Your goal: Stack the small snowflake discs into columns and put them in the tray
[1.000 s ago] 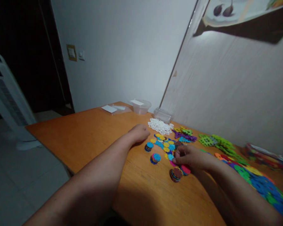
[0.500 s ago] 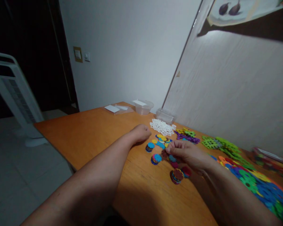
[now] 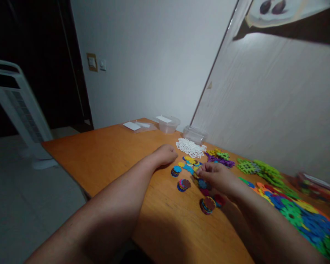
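My left hand (image 3: 165, 154) rests on the table with its fingers curled in and nothing visible in them. My right hand (image 3: 213, 174) has thumb and fingertips pinched together at a small yellow notched disc (image 3: 195, 172) by the edge of a loose pile. That pile of yellow and blue notched discs (image 3: 189, 168) lies between my hands. Nearer to me stand three short stacks: a blue-topped stack (image 3: 176, 171), a stack with a brown disc off-centre on top (image 3: 184, 184), and a brown-topped stack (image 3: 208, 205). Darker discs (image 3: 202, 184) lie under my right hand, partly hidden.
White lattice pieces (image 3: 191, 147), purple pieces (image 3: 221, 160) and green lattice pieces (image 3: 266, 170) lie along the wall. A heap of colourful flower-shaped pieces (image 3: 291, 212) spreads at right. Clear tubs (image 3: 168, 125) and flat packets (image 3: 137, 127) stand at the back.
The brown disc that was in my right fingers now lies on the middle stack, which was blue-topped. My right hand is now at the yellow disc. My left hand stays put.
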Demonstrator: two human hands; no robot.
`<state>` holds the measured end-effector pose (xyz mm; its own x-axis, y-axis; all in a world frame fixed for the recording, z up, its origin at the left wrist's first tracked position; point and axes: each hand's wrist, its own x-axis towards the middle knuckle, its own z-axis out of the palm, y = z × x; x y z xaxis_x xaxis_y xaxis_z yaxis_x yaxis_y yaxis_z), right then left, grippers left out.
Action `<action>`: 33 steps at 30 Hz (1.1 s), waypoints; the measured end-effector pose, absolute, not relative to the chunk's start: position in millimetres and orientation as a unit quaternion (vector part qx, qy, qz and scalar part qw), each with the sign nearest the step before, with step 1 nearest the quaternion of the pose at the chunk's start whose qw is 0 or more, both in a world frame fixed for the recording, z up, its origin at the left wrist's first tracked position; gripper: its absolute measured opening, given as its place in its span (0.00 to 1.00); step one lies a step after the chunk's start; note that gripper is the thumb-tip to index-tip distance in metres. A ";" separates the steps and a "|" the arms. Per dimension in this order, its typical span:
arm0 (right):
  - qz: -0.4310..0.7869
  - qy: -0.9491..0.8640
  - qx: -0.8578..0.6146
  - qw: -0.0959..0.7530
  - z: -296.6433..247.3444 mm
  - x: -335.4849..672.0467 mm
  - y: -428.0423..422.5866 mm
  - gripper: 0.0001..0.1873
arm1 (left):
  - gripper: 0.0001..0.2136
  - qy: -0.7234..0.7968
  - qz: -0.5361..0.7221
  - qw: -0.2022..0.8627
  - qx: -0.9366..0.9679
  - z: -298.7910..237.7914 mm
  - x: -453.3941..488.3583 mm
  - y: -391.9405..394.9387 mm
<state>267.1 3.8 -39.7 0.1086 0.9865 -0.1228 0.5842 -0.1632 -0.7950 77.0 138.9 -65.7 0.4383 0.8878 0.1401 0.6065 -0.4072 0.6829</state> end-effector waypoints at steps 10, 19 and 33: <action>0.216 -0.661 -0.710 0.111 -44.1 296.3 1.1 0.10 | 0.05 0.475 0.239 0.271 0.803 -65.3 77.5 141.3; 0.377 -0.595 -0.671 0.231 -39.2 286.1 -3.6 0.15 | 0.05 0.473 0.247 0.284 0.796 -62.2 76.1 137.6; 0.430 -0.574 -0.642 0.269 -30.3 247.1 -10.5 0.13 | 0.06 0.474 0.245 0.291 0.794 -61.9 76.4 136.8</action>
